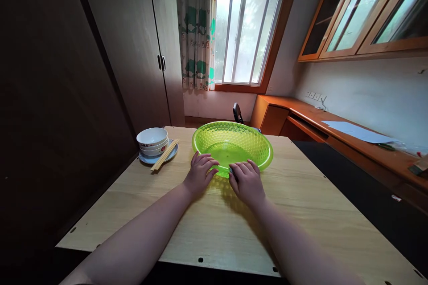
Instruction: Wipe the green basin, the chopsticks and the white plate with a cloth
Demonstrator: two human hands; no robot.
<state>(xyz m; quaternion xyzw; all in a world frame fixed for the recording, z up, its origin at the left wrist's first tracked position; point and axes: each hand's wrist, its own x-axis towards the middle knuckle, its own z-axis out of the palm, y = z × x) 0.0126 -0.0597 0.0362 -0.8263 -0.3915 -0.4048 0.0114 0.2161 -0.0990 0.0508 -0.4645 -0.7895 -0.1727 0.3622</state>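
Note:
A translucent green plastic basin (230,130) with a dimpled wall rests on the wooden table. My left hand (199,173) grips the left part of its near rim, fingers over the edge and thumb towards me. To the right along the same rim, my right hand (246,181) is closed on the edge in a like way. A small dark spot shows by the right fingertips, too small to make out. Left of the basin, a short stack of white bowls (152,136) stands on a bluish plate (174,150), with wooden chopsticks (164,155) leaning across its rim.
The light wooden table (200,231) has dark slots along its edges. A dark wardrobe (133,44) borders it on the left. Behind stands a black chair (237,112). A brown desk (281,101) with paper sheets (354,131) runs along the right wall.

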